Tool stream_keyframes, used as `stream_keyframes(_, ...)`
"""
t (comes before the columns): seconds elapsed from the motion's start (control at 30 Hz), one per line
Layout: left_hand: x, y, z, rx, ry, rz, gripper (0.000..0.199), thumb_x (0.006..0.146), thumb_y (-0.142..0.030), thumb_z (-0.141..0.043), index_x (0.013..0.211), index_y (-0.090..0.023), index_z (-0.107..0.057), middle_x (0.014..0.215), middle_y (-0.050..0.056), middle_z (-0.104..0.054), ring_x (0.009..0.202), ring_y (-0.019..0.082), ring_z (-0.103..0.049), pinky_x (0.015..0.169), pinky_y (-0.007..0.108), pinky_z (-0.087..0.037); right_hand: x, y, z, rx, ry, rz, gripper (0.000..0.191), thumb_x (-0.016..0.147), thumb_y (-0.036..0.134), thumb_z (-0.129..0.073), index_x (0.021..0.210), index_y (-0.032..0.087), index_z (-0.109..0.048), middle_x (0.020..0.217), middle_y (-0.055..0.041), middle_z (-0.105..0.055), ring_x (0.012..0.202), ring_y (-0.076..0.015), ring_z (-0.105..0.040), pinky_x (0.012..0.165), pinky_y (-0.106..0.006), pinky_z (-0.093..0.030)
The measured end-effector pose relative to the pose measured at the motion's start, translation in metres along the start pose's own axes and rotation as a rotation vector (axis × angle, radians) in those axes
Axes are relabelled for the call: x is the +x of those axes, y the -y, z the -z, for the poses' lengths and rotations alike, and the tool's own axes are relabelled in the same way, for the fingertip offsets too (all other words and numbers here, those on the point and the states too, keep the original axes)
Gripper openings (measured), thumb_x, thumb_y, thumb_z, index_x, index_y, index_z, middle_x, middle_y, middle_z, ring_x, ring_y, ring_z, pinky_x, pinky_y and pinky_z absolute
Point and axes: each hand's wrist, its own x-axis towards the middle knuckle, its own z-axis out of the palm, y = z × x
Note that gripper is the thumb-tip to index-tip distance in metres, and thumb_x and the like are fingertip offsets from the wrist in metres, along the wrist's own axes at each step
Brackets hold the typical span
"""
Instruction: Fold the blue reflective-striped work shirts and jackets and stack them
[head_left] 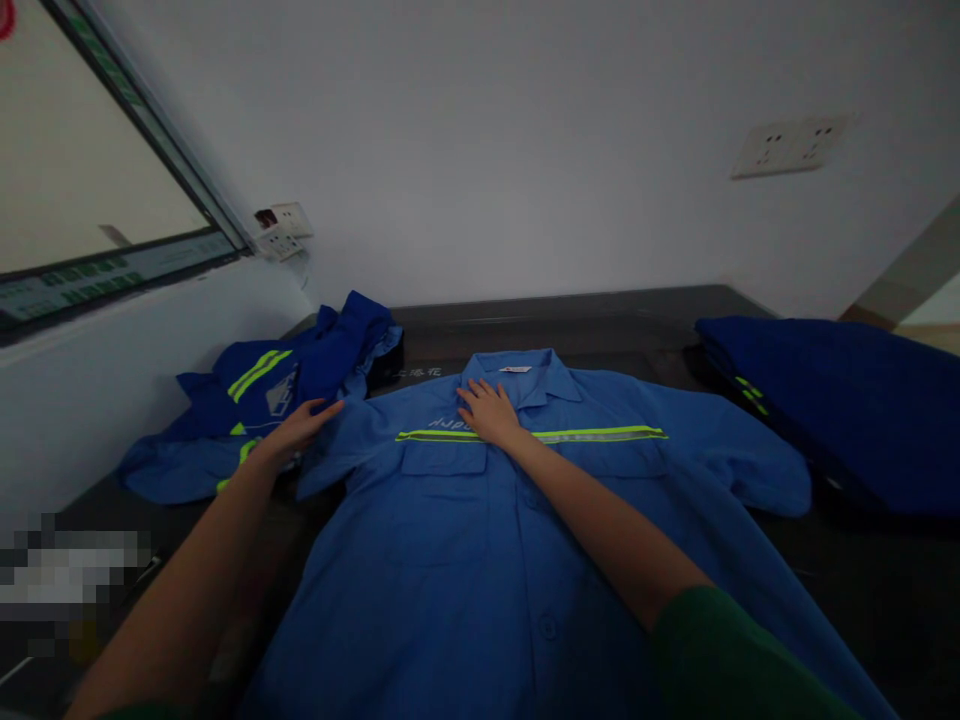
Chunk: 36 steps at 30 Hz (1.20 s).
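A blue short-sleeved work shirt lies spread front up, its collar toward the wall. Across the chest runs a yellow-green and silver reflective stripe. My right hand rests flat on the upper chest just below the collar, fingers spread, partly covering the white lettering. At the shirt's left sleeve in view, my left hand has its fingers stretched out, fingertips at the sleeve's upper edge. Its lower fingers are partly hidden.
Crumpled blue work clothes with reflective strips lie at the left. On the right is a folded dark blue garment pile. The dark table meets a white wall with sockets. A window frame is at the left.
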Motion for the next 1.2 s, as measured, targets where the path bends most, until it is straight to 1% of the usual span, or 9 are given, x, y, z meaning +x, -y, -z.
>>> stream_keyframes(0.2,0.018,-0.042,-0.034,-0.145,-0.028,-0.1,0.071,0.063,-0.019,-0.076,0.13,-0.016,-0.053,0.115,0.014,-0.067,0.096,0.024,-0.068,0.078,0.031,-0.055,0.005,-0.001,-0.003,-0.032,0.051,-0.02,0.049,0.098,0.045,-0.036,0.144,0.032,-0.041,0.156,-0.0076,-0.028,0.144,-0.0285,-0.021,0.113,-0.054,-0.017)
stream_keyframes(0.37,0.019,-0.054,-0.022,-0.335,-0.253,-0.413,0.07,0.074,-0.016,-0.06,0.14,-0.019,-0.038,0.116,0.01,-0.068,0.097,0.019,-0.067,0.081,0.029,-0.055,0.01,-0.003,-0.003,-0.032,0.05,-0.029,0.049,0.098,0.045,-0.035,0.145,0.031,-0.04,0.156,-0.0081,-0.028,0.145,-0.028,-0.02,0.114,-0.053,-0.017)
stream_keyframes(0.47,0.025,-0.034,-0.007,-0.092,-0.389,-0.485,0.054,0.078,-0.02,-0.056,0.131,-0.019,-0.049,0.11,0.008,-0.07,0.105,0.022,-0.064,0.089,0.032,-0.052,0.013,-0.003,-0.003,-0.031,0.052,-0.051,0.05,0.098,0.045,-0.034,0.146,0.029,-0.04,0.156,-0.0093,-0.027,0.145,-0.0285,-0.019,0.114,-0.053,-0.016)
stream_keyframes(0.6,0.03,-0.005,0.001,0.43,-0.281,-0.316,0.043,0.077,-0.024,-0.058,0.119,-0.017,-0.059,0.11,0.013,-0.067,0.111,0.032,-0.059,0.097,0.043,-0.045,0.014,-0.002,-0.002,-0.033,0.067,-0.072,0.05,0.099,0.043,-0.033,0.147,0.027,-0.039,0.157,-0.0107,-0.025,0.145,-0.0298,-0.017,0.114,-0.055,-0.012)
stream_keyframes(0.73,0.024,-0.018,-0.009,0.701,-0.349,-0.425,0.045,0.081,-0.023,-0.052,0.124,-0.015,-0.059,0.128,0.022,-0.055,0.118,0.041,-0.05,0.095,0.052,-0.04,0.016,0.004,0.006,-0.013,0.149,-0.069,0.052,0.098,0.043,-0.039,0.147,0.028,-0.037,0.157,-0.0115,-0.023,0.145,-0.0325,-0.016,0.112,-0.06,-0.015)
stream_keyframes(0.83,0.02,-0.054,-0.036,0.711,-0.366,-0.611,0.039,0.084,-0.023,-0.048,0.121,-0.02,-0.062,0.128,0.016,-0.057,0.121,0.038,-0.047,0.098,0.055,-0.034,0.02,0.002,0.021,0.016,0.083,-0.004,0.053,0.095,0.041,-0.047,0.145,0.026,-0.04,0.155,-0.0113,-0.03,0.143,-0.033,-0.021,0.111,-0.059,-0.022)
stream_keyframes(0.93,0.025,-0.089,-0.078,0.618,-0.107,-0.727,0.032,0.087,-0.025,-0.047,0.111,-0.022,-0.067,0.119,0.011,-0.064,0.115,0.031,-0.054,0.1,0.048,-0.037,0.021,-0.025,0.048,0.065,-0.084,0.026,0.044,0.095,0.031,-0.048,0.138,0.021,-0.05,0.143,-0.0101,-0.048,0.135,-0.0255,-0.039,0.109,-0.044,-0.033)
stream_keyframes(1.03,0.034,-0.111,-0.125,0.504,0.046,-0.809,0.031,0.087,-0.027,-0.049,0.109,-0.018,-0.068,0.117,0.01,-0.065,0.112,0.026,-0.057,0.099,0.039,-0.041,0.013,-0.084,0.083,0.059,-0.172,-0.164,0.033,0.094,0.024,-0.049,0.125,0.022,-0.061,0.125,-0.0061,-0.063,0.117,-0.0198,-0.056,0.1,-0.032,-0.042)
stream_keyframes(1.2,0.047,-0.122,-0.178,0.392,0.111,-0.835,0.026,0.084,-0.027,-0.054,0.102,-0.016,-0.07,0.107,0.01,-0.068,0.104,0.024,-0.062,0.096,0.035,-0.046,-0.02,-0.184,0.118,-0.017,-0.103,-0.416,0.02,0.084,0.021,-0.063,0.101,0.016,-0.072,0.099,-0.0093,-0.072,0.092,-0.0222,-0.067,0.079,-0.03,-0.05)
